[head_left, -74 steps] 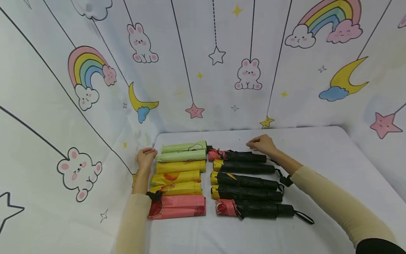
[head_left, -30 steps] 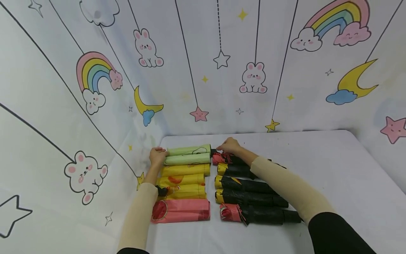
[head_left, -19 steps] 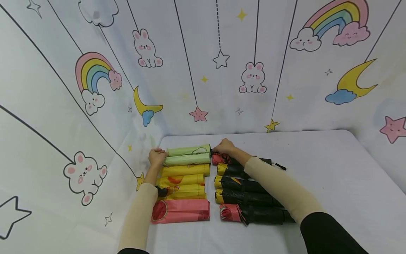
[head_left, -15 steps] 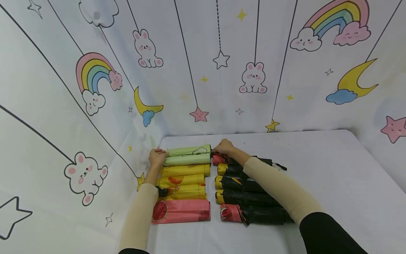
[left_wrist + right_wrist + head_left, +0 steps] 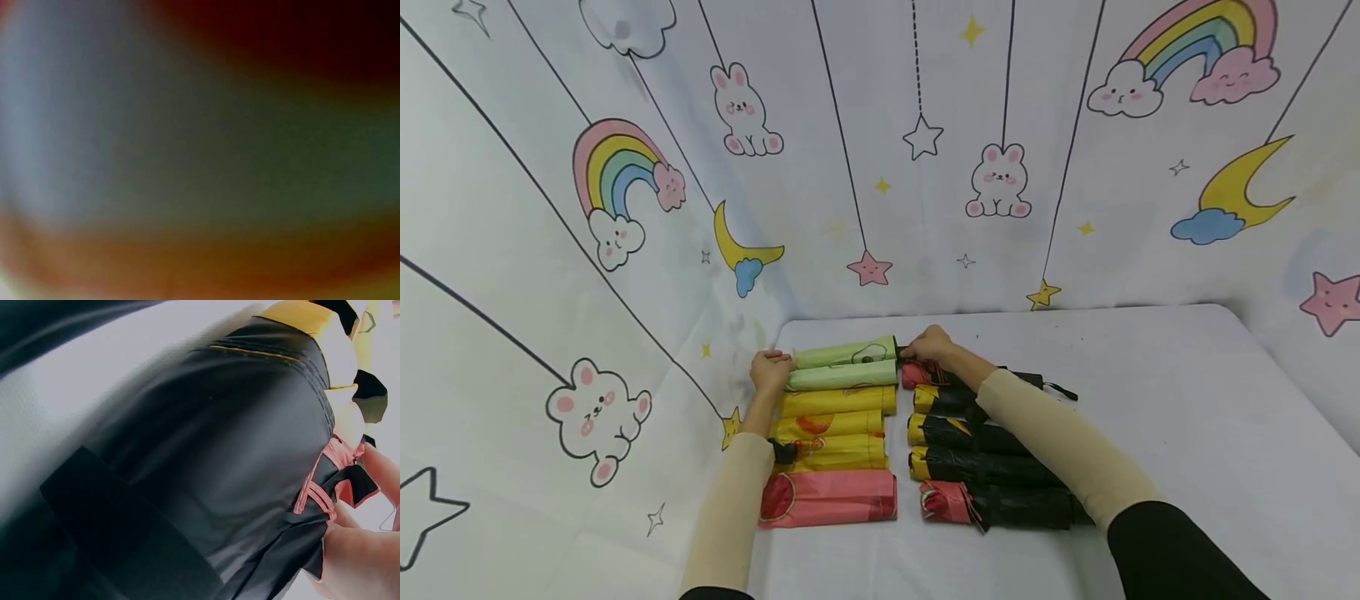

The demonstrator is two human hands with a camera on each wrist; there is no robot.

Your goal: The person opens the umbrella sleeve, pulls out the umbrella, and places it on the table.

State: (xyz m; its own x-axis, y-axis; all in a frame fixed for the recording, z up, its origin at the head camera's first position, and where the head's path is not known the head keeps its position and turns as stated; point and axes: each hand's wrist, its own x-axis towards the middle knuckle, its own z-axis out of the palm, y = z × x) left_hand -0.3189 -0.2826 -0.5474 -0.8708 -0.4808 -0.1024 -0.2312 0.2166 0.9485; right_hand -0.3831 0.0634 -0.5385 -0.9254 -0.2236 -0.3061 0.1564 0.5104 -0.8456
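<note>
At the far left of the white table lies a light green umbrella sleeve (image 5: 835,355) with an avocado print. My left hand (image 5: 769,370) holds its left end. From its right end sticks a dark tip, and my right hand (image 5: 937,347) pinches there with thumb and fingers. Just below my right hand is a folded black umbrella (image 5: 923,373) with a pink-red edge, partly covered by my forearm. In the right wrist view my fingers (image 5: 362,556) show beside a black umbrella (image 5: 219,444) with pink piping. The left wrist view is a dark blur.
Nearer me lie a second green sleeve (image 5: 842,377), several yellow sleeves (image 5: 838,402) and a pink one (image 5: 842,496). To their right is a column of folded umbrellas (image 5: 955,498), black with yellow or red ends. A patterned cloth wall (image 5: 925,208) rises behind.
My right hand has come left from above the black umbrellas to the green sleeve's right end. My left hand has closed in on its left end. The sleeve's right end has risen slightly.
</note>
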